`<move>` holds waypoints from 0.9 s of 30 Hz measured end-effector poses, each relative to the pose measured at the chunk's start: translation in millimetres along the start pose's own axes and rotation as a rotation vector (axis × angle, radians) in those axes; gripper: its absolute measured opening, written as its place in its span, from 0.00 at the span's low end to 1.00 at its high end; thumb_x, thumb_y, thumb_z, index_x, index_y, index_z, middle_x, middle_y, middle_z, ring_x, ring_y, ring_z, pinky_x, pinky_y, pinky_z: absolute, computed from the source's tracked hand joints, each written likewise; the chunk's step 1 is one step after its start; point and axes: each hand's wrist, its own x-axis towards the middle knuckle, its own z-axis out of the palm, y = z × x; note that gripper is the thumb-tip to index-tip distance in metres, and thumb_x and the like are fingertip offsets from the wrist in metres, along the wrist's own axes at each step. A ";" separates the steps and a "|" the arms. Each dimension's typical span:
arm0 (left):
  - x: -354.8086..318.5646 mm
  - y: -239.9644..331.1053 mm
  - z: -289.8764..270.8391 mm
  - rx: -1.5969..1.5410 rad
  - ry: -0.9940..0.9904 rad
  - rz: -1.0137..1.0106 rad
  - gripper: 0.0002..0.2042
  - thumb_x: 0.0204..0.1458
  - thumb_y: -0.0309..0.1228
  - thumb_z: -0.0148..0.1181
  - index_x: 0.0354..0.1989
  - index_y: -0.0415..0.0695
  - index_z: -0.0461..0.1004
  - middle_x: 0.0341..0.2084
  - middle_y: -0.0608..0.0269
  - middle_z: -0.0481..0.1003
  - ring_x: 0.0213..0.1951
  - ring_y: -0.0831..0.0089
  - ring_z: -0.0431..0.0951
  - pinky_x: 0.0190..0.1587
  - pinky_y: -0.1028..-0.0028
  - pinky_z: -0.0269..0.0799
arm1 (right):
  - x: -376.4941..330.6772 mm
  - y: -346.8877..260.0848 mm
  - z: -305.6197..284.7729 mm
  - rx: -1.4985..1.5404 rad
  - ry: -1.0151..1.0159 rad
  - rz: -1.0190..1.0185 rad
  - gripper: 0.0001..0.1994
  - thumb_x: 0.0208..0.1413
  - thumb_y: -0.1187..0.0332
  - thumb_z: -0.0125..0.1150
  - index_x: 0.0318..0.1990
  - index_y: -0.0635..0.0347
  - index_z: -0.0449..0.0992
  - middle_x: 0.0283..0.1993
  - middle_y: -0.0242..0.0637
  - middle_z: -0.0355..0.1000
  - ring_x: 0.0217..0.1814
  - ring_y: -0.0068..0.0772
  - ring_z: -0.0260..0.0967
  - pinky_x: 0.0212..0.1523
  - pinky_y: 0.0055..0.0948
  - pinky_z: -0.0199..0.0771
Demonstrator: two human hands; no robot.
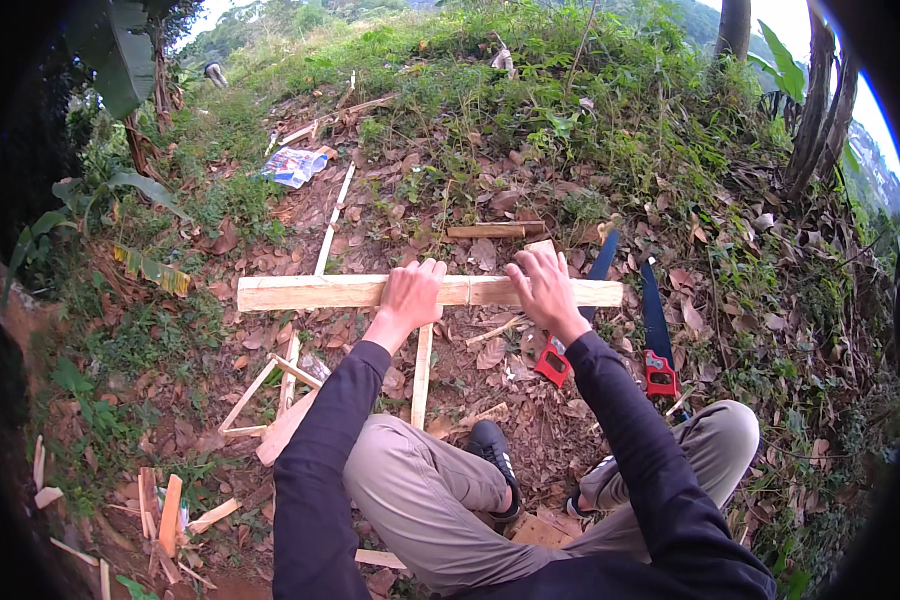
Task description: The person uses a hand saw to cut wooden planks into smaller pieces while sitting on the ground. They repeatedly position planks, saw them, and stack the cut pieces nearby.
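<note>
A long, pale squared wooden beam point(310, 293) lies crosswise in front of me, with a thin dark line across it between my hands. My left hand point(410, 293) is closed around it left of that line, knuckles up. On the other side of the line, my right hand point(547, 290) grips the beam from above, its fingers over the far edge. A narrow wooden strip point(422, 375) extends from under the beam toward my feet. Beside my right forearm is a handsaw with a red handle point(553, 362), its dark blue blade passing behind the beam. A second red-handled handsaw point(656, 325) lies further right.
Short wood pieces point(485, 230) lie beyond the beam, near a long thin strip point(334, 220). Offcuts point(170, 515) and thin slats point(288, 375) litter the left. A plastic bag point(295, 167) rests on the leafy slope. Tree trunks point(818, 120) stand at the right.
</note>
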 end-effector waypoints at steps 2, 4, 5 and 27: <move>-3.1 11.3 1.1 -0.072 0.001 0.000 0.17 0.37 0.28 0.65 0.38 0.40 0.72 0.33 0.53 0.78 0.35 0.55 0.81 0.38 0.62 0.78 | 3.8 -14.0 2.7 -0.067 -0.209 0.096 0.28 0.67 0.45 0.45 0.32 0.62 0.81 0.33 0.49 0.77 0.41 0.51 0.76 0.50 0.49 0.69; -4.5 19.5 3.5 -0.075 0.020 0.029 0.19 0.38 0.33 0.67 0.39 0.40 0.72 0.33 0.53 0.77 0.35 0.55 0.81 0.38 0.62 0.78 | -0.5 -7.5 10.8 -0.055 -0.050 0.174 0.30 0.64 0.48 0.51 0.16 0.60 0.79 0.16 0.51 0.71 0.20 0.55 0.72 0.30 0.47 0.74; -0.3 28.4 -3.5 -0.149 -0.037 0.006 0.20 0.39 0.37 0.68 0.40 0.41 0.72 0.33 0.53 0.77 0.36 0.55 0.81 0.38 0.61 0.77 | -4.2 -3.3 8.8 -0.097 -0.038 0.192 0.28 0.63 0.50 0.51 0.16 0.60 0.79 0.17 0.51 0.72 0.21 0.54 0.73 0.30 0.47 0.74; -5.2 34.7 7.6 -0.227 -0.145 0.136 0.26 0.59 0.54 0.56 0.20 0.41 0.75 0.20 0.54 0.75 0.26 0.56 0.79 0.31 0.59 0.73 | -22.2 11.8 8.5 0.048 -0.199 0.217 0.28 0.57 0.45 0.54 0.19 0.62 0.80 0.19 0.48 0.74 0.24 0.50 0.75 0.32 0.45 0.74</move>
